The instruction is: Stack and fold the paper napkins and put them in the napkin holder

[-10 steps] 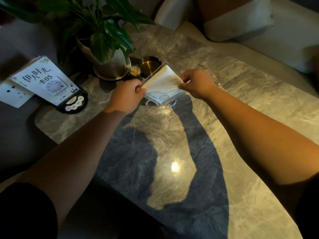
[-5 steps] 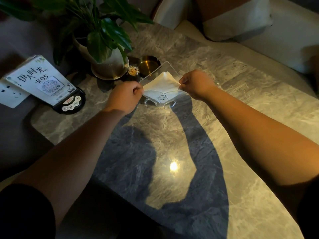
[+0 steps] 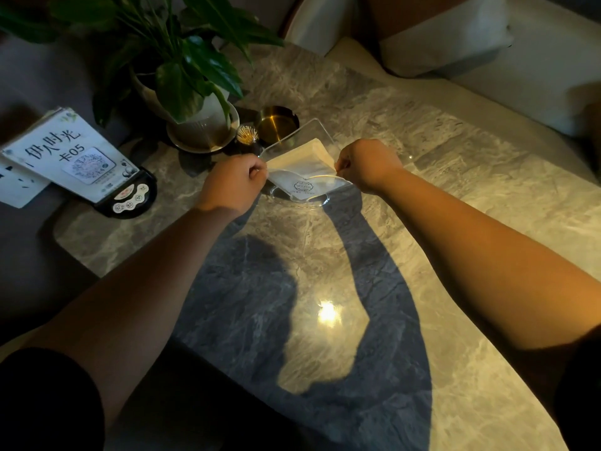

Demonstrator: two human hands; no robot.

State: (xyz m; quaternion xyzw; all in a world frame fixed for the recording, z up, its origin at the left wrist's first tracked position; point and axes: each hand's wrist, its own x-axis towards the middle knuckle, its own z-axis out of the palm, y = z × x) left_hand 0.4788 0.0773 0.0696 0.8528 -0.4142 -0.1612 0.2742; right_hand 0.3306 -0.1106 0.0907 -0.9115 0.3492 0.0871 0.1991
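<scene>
- The folded stack of white paper napkins (image 3: 304, 164) sat inside the clear acrylic napkin holder (image 3: 294, 143), lying between its two transparent panels, with a small round printed logo showing through the front panel.
- The napkin holder stood on the grey marble-patterned bench (image 3: 422, 222), toward its far side, on a rounded transparent base.
- The left hand (image 3: 235, 183) was at the left corner of the napkins; its grip was curled, thumb and fingertips pinching the stack's left edge.
- The right hand (image 3: 367, 164) was at the right corner; its grip was likewise curled, pinching the stack's right edge.
- Both bare forearms reached in from the near edge of the bench, casting dark shadows across its surface.
- Just behind the holder stood a round brass-coloured ashtray (image 3: 276, 123), and beside that a small dark holder of toothpicks (image 3: 247, 138).
- A green leafy plant in a pale ribbed pot (image 3: 198, 125) stood on a saucer at the far left corner of the bench.
- A white table sign with black characters and a QR code (image 3: 70, 154) leaned in a black call-button base (image 3: 130, 198) at the left edge.
- Pale cushions (image 3: 442, 37) lay on the seating beyond the bench.
</scene>
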